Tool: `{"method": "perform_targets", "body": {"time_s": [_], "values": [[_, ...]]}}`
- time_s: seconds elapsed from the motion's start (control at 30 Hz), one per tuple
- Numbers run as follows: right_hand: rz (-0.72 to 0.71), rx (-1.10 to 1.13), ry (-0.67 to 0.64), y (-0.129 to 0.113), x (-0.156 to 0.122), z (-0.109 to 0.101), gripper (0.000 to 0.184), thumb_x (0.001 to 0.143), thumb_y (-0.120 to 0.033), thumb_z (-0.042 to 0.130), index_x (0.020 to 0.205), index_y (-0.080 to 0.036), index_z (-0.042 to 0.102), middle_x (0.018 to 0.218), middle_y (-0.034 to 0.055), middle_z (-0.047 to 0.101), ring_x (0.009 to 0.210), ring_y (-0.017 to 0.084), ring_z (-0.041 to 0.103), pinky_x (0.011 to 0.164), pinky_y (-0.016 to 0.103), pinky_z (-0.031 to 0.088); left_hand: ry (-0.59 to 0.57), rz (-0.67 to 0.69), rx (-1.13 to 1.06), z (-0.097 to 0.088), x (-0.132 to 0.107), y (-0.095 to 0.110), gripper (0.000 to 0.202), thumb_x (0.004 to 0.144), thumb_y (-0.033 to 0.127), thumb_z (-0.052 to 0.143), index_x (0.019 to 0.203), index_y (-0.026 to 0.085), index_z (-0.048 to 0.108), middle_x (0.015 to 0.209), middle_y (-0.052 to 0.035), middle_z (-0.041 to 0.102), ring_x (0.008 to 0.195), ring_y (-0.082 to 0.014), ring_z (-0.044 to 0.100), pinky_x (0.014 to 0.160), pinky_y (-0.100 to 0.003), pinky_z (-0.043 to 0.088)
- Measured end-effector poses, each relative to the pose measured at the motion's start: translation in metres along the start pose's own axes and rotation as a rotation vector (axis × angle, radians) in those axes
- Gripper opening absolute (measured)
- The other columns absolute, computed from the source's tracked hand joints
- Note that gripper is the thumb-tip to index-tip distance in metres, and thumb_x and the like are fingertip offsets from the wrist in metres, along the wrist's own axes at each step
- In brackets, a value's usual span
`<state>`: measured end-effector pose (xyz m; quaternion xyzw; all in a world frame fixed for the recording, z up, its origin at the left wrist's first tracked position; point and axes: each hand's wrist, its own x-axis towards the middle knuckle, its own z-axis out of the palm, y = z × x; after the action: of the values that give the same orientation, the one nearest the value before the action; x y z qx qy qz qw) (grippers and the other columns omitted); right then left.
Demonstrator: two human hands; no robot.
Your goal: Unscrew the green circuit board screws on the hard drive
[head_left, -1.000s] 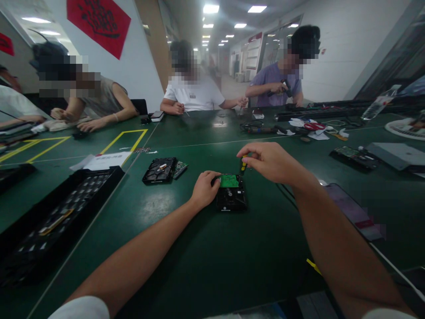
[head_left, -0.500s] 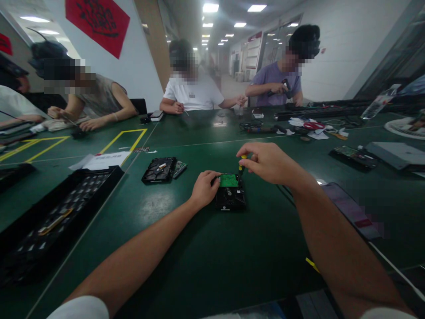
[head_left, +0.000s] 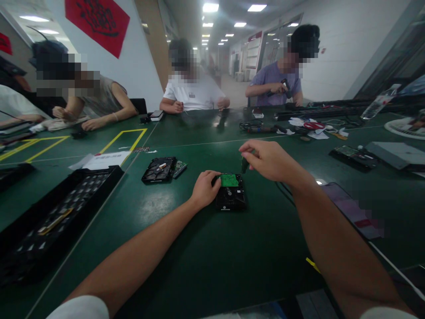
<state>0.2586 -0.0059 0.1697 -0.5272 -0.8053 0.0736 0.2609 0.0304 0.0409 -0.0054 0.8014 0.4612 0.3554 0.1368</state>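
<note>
A black hard drive (head_left: 231, 202) lies flat on the green table in front of me, with a green circuit board (head_left: 229, 180) on its far half. My left hand (head_left: 205, 188) grips the drive by its left side, fingertips at the board's edge. Pinched in the fingers of my right hand (head_left: 267, 160) is a screwdriver (head_left: 245, 165), held roughly upright over the drive's far right corner. Whether its tip touches the drive I cannot tell. Left of the drive lie a second hard drive (head_left: 158, 170) and a loose circuit board (head_left: 179, 169).
A long black tray (head_left: 109, 177) stands at the left, near a paper sheet (head_left: 108, 160). To the right are a phone (head_left: 350, 208), another drive (head_left: 352, 158) and a grey box (head_left: 398, 155). Several people sit across the table. A water bottle (head_left: 380, 103) leans at the far right.
My right hand has lifted slightly with the screwdriver, which has moved up and a little right. My left hand stays on the drive. Across the table, a person's hand has drawn back left.
</note>
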Motion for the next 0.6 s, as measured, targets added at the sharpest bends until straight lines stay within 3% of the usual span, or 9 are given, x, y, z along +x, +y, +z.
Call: {"method": "perform_targets", "body": {"time_s": [0.17, 0.3, 0.47, 0.6], "values": [[-0.061, -0.097, 0.029, 0.0048, 0.0043, 0.0058, 0.020, 0.095, -0.020, 0.057, 0.102, -0.015, 0.076, 0.098, 0.0092, 0.076, 0.081, 0.020, 0.065, 0.077, 0.031, 0.043, -0.007, 0.009, 0.014, 0.0010, -0.0005, -0.0011, 0.026, 0.097, 0.026, 0.059, 0.119, 0.021, 0.071, 0.117, -0.0079, 0.072, 0.113, -0.0263, 0.064, 0.105, -0.045, 0.051], [-0.129, -0.050, 0.018, 0.0050, 0.0046, 0.0068, 0.019, 0.096, -0.021, 0.058, 0.096, -0.017, 0.076, 0.098, 0.0082, 0.076, 0.085, 0.020, 0.065, 0.080, 0.031, 0.044, -0.003, 0.019, 0.025, 0.0019, -0.0005, -0.0028, 0.025, 0.097, 0.027, 0.058, 0.119, 0.022, 0.071, 0.118, -0.0078, 0.072, 0.113, -0.0267, 0.064, 0.105, -0.045, 0.051], [-0.111, 0.059, 0.007, 0.0020, 0.0005, 0.0052, 0.026, 0.090, -0.010, 0.059, 0.110, -0.019, 0.073, 0.108, 0.0063, 0.077, 0.091, 0.019, 0.069, 0.081, 0.030, 0.045, -0.010, 0.027, 0.029, 0.0031, -0.0002, -0.0052, 0.026, 0.098, 0.027, 0.057, 0.120, 0.022, 0.070, 0.119, -0.0076, 0.072, 0.115, -0.0267, 0.064, 0.106, -0.045, 0.050], [-0.057, 0.011, 0.010, 0.0010, -0.0006, 0.0046, 0.012, 0.093, -0.021, 0.065, 0.102, -0.017, 0.071, 0.095, 0.0063, 0.076, 0.080, 0.018, 0.066, 0.074, 0.029, 0.042, -0.016, 0.024, 0.031, 0.0033, 0.0001, -0.0063, 0.027, 0.097, 0.028, 0.058, 0.120, 0.022, 0.070, 0.119, -0.0075, 0.072, 0.115, -0.0270, 0.064, 0.106, -0.045, 0.050]]}}
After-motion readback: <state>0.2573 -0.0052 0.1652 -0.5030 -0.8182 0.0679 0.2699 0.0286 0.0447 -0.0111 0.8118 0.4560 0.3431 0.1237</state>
